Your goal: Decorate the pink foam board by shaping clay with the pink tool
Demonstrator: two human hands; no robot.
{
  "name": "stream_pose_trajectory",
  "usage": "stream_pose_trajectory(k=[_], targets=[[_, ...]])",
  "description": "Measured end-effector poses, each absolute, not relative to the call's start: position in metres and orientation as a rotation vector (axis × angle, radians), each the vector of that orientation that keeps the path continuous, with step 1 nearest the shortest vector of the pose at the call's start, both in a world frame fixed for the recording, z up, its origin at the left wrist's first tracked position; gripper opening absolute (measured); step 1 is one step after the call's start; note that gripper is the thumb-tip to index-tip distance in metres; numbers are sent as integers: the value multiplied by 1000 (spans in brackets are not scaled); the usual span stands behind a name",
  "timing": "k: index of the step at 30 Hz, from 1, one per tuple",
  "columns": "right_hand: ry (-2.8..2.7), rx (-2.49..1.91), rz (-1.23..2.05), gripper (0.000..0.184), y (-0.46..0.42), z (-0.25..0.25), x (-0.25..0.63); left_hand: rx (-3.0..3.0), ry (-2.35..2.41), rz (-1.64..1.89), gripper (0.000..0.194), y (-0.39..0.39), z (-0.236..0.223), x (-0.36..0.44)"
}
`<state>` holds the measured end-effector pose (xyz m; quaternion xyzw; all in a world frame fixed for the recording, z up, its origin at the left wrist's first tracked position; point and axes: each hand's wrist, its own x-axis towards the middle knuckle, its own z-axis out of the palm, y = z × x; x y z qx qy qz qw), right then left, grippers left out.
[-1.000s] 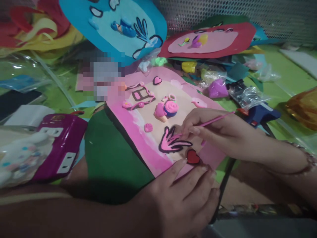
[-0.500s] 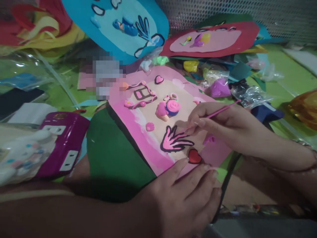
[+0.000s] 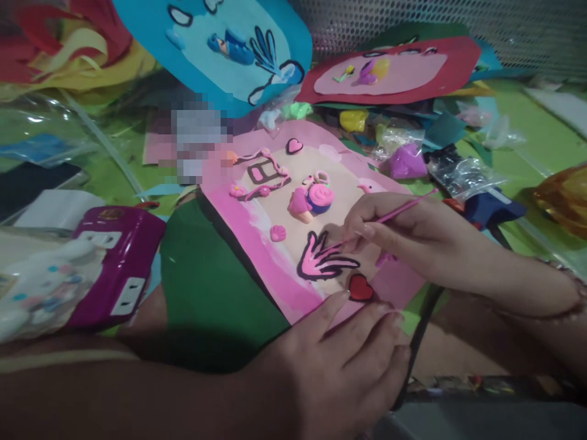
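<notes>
A pink paper sheet (image 3: 275,281) with a cream middle lies in front of me, bearing clay decorations. Pinched between the fingertips of my right hand (image 3: 413,238) is a thin pink modelling stick (image 3: 403,211). Its lower tip is at the pink clay leaf shape (image 3: 316,263), which has a black outline. My left hand (image 3: 339,354) rests with fingers apart along the sheet's near edge, beside the red heart (image 3: 360,287). Farther up sit a pink-and-blue clay snail-like figure (image 3: 316,198), a small pink shell shape (image 3: 277,233) and a black-outlined pink heart (image 3: 294,145).
A purple power strip (image 3: 123,244) and green paper (image 3: 206,287) lie left. Behind stand a blue picture (image 3: 293,55) and a red picture (image 3: 463,55). Bagged purple clay (image 3: 408,162), black clay (image 3: 443,168) and a dark blue object (image 3: 490,208) are right.
The stick's lower tip lifts slightly off the leaf shape, then comes back down to it as my right hand shifts a little. My left hand stays at the sheet's edge.
</notes>
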<state>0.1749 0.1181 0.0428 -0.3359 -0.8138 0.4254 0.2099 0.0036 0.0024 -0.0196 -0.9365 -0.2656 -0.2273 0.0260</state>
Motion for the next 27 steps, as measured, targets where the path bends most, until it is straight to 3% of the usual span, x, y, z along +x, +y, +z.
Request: stream_pose_trajectory(k=[6, 13, 27], targets=[[-2338, -943, 1099, 20, 118, 42, 174, -2890, -819, -706, 35, 3, -20, 5], [-2484, -892, 765, 15, 114, 46, 170, -2906, -830, -687, 34, 4, -17, 6], [-2521, -925, 619, 16, 112, 46, 170, -2918, -830, -639, 35, 3, -15, 5]])
